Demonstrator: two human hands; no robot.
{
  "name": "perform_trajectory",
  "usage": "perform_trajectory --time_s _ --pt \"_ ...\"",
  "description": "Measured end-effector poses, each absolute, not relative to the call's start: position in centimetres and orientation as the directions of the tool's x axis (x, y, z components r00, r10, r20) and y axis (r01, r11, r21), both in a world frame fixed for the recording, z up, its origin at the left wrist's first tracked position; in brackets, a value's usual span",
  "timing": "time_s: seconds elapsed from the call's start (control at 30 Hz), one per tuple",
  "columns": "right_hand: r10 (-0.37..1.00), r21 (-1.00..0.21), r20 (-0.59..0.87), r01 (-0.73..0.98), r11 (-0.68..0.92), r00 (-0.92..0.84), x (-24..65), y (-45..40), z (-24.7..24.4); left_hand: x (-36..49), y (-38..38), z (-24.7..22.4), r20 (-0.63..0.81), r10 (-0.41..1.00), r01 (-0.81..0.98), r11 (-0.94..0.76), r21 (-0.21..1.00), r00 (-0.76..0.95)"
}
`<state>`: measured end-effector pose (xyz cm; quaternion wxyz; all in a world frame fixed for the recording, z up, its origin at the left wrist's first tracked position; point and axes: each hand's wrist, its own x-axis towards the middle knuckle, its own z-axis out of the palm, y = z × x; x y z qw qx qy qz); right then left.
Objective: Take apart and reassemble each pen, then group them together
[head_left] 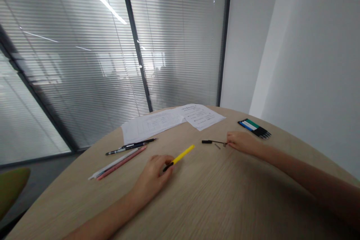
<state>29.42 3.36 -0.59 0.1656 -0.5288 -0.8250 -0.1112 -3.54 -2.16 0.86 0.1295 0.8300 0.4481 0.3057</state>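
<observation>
A yellow pen barrel (183,154) with a dark end is pinched between the thumb and fingers of my left hand (154,175), its yellow end pointing away to the right. My right hand (241,141) is closed at the table on the right, its fingertips at small pen parts. A thin dark rod (218,141) runs from a black cap-like piece (207,141) to these fingertips. Just below the rod lies a small grey piece (217,146), perhaps a spring. What exactly the right fingers grip is hidden.
Printed sheets (157,123) lie at the table's far edge. Dark pens (129,147) and a pink pen (122,163) beside a whitish one (116,163) rest on the left. Green, white and blue refills with black ends (253,127) lie at the right. A green chair (12,187) stands at left.
</observation>
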Motion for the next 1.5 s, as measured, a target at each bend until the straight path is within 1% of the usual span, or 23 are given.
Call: perform_trajectory --time_s 0.07,0.1,0.13,0.27,0.37,0.47,0.53,0.63,0.73,0.8,0.87,0.97,1.13,1.23,1.5 --pt "0.834 0.158 0.31 0.89 0.427 -0.456 29.1 3.2 -0.6 -4.0 -1.8 0.8 0.42 0.777 0.696 -0.618 0.366 0.469" --pt "0.836 0.198 0.289 0.884 0.423 -0.466 29.0 3.1 -0.6 -4.1 -1.7 0.8 0.426 0.762 0.707 -0.631 0.319 0.488" --pt "0.839 0.214 0.292 0.886 0.411 -0.459 28.9 3.1 -0.6 -4.2 -1.6 0.7 0.429 0.752 0.717 -0.638 0.282 0.501" --pt "0.847 0.196 0.354 0.917 0.347 -0.396 28.9 3.3 -1.2 -4.3 -1.4 0.5 0.423 0.735 0.747 -0.641 0.178 0.529" --pt "0.838 0.116 0.467 0.959 0.259 -0.282 29.0 3.4 -1.5 -4.3 -1.3 0.3 0.414 0.735 0.765 -0.631 0.129 0.537" --pt "0.778 0.042 0.598 0.977 0.208 -0.191 28.8 3.2 -1.2 -4.5 -1.2 0.2 0.404 0.739 0.782 -0.617 0.086 0.539" --pt "0.732 0.055 0.645 0.969 0.24 -0.218 28.4 2.7 -0.9 -4.6 -1.0 0.2 0.403 0.743 0.798 -0.601 0.049 0.535" --pt "0.666 0.176 0.633 0.911 0.373 -0.395 27.5 1.8 -1.0 -4.8 -0.8 0.4 0.424 0.736 0.814 -0.58 -0.005 0.527" --pt "0.577 0.31 0.555 0.793 0.524 -0.599 26.7 0.9 -1.6 -5.0 -0.8 0.6 0.448 0.723 0.818 -0.574 -0.035 0.526" --pt "0.525 0.367 0.504 0.721 0.588 -0.685 26.3 0.6 -1.9 -5.0 -0.8 0.6 0.459 0.708 0.81 -0.584 -0.048 0.537" --pt "0.5 0.407 0.477 0.686 0.604 -0.723 26.0 0.4 -2.2 -5.1 -0.9 0.5 0.472 0.683 0.796 -0.601 -0.07 0.557" --pt "0.472 0.446 0.487 0.674 0.589 -0.735 25.8 0.4 -2.3 -5.1 -0.9 0.2 0.495 0.642 0.774 -0.624 -0.107 0.586" --pt "0.356 0.467 0.557 0.638 0.612 -0.75 25.9 1.0 -2.8 -5.0 -0.8 -0.1 0.561 0.566 0.747 -0.648 -0.149 0.603" --pt "0.353 0.454 0.58 0.651 0.608 -0.734 25.9 1.0 -2.8 -4.9 -0.8 0.0 0.573 0.55 0.741 -0.652 -0.16 0.607" --pt "0.371 0.432 0.607 0.684 0.587 -0.702 25.8 0.5 -2.5 -4.8 -1.0 0.0 0.572 0.569 0.755 -0.639 -0.146 0.591"
